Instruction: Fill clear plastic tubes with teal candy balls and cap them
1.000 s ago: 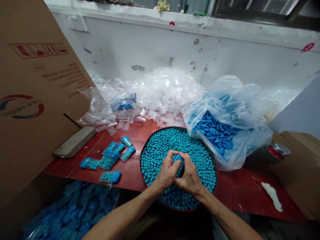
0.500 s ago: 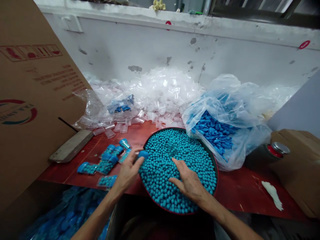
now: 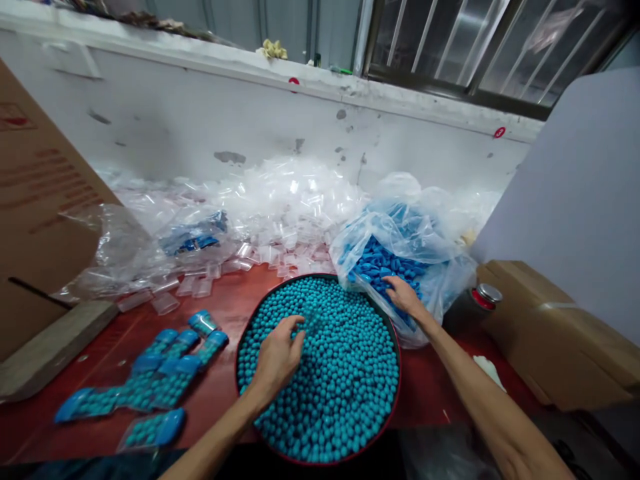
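Note:
My left hand point(image 3: 281, 353) is over a round basin point(image 3: 399, 390) filled with turquoise beads point(image 3: 330, 393). Its thumb and fingers are apart and curved, with the tips right beside a small transparent plastic container point(image 3: 314, 320) sunk among the beads. Whether they touch it is hard to tell. My right hand point(image 3: 403, 297) reaches to the mouth of a transparent plastic bag point(image 3: 440, 267) of small blue caps point(image 3: 375, 260). The fingertips sit at the caps, slightly apart, and no cap shows between them. Left of the basin lie several blue-capped containers point(image 3: 183, 343) with turquoise beads inside.
Loose transparent containers point(image 3: 295, 193) are heaped along the wall. A large carton point(image 3: 45, 180) and a grey block point(image 3: 55, 347) stand at the left. To the right are a dark flask point(image 3: 470, 310) with a silver lid and a brown box point(image 3: 555, 333).
My left hand no longer has the blue object and has moved over the beads. From the basin, my right hand has gone to the bag of caps. The view has shifted right.

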A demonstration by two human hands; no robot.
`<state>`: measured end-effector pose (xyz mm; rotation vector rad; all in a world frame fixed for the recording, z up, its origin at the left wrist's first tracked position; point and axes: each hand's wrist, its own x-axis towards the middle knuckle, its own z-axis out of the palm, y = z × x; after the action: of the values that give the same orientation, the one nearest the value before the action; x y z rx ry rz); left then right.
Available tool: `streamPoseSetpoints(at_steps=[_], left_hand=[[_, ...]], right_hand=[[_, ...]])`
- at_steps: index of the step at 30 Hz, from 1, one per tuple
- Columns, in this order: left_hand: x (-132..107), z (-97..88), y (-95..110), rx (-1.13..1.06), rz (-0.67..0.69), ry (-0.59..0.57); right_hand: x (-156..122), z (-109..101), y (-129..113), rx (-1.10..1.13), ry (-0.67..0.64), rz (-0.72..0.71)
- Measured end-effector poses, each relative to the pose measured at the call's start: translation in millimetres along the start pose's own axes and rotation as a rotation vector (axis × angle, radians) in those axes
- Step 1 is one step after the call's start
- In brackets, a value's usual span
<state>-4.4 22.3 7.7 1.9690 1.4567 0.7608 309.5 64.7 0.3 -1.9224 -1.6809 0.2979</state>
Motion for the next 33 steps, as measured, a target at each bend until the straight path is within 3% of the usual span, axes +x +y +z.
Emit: streamPoseSetpoints(at_steps=[4, 8, 12, 15, 19, 26, 33], left_hand=[[20, 31.8, 9, 0.035, 0.034, -0.02], [26, 46.0, 5, 0.159, 0.006, 0.027], [25, 51.1, 2, 0.299, -0.002, 0.031], [24, 53.2, 1, 0.368, -0.014, 0.028], [22, 55.6, -2, 0.269, -0.024, 0.058], [17, 58.7, -4, 0.167, 0.008, 0.059], [22, 59.8, -11, 0.187, 0.016, 0.028]], right_hand=[[8, 16, 11, 0.043, -0.138, -0.01], [6, 13, 13, 0.112, -0.189, 0.023], [15, 7, 8, 0.144, -0.133, 0.053], [31, 14, -4, 0.112, -0.041, 0.067], [47, 31, -21, 0.042, 0.031, 0.087], [29, 33, -31, -0.015, 0.006, -0.048], [40, 30, -28, -0.15, -0.037, -0.001]])
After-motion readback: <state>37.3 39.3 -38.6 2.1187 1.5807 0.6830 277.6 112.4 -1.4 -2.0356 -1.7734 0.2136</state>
